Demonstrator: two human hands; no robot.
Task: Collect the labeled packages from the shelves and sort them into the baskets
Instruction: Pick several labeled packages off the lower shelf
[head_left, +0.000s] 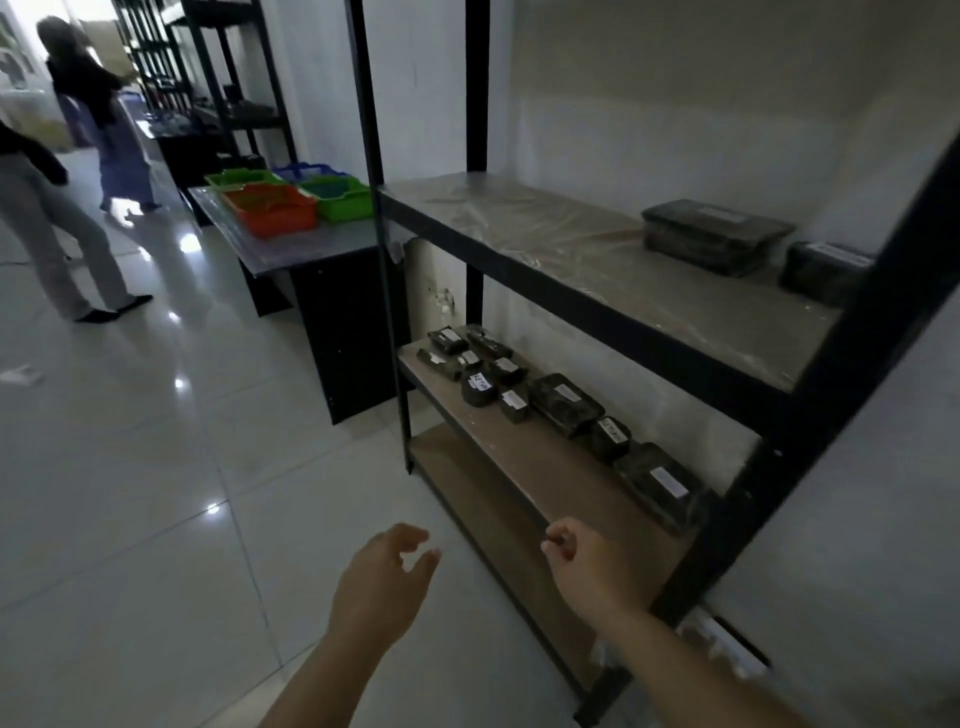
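Note:
Several dark wrapped packages with white labels (563, 402) lie in a row on the middle wooden shelf (519, 441) of a black metal rack. On the plastic-covered upper shelf (545, 239) sit two more dark packages (717, 236) at the right. Coloured baskets stand on a low table to the left: an orange basket (272, 208), two green baskets (337, 197) and a blue basket (306, 169). My left hand (384, 582) hangs over the floor, fingers apart, holding nothing. My right hand (584, 564) hovers at the front edge of the middle shelf, fingers loosely curled, nothing in it.
The rack's black uprights (852, 374) frame the shelves. A bottom shelf (498, 525) shows below. The basket table (280, 249) stands beyond the rack. Two people (88, 109) stand on the glossy tiled floor at the far left. More racks line the wall behind.

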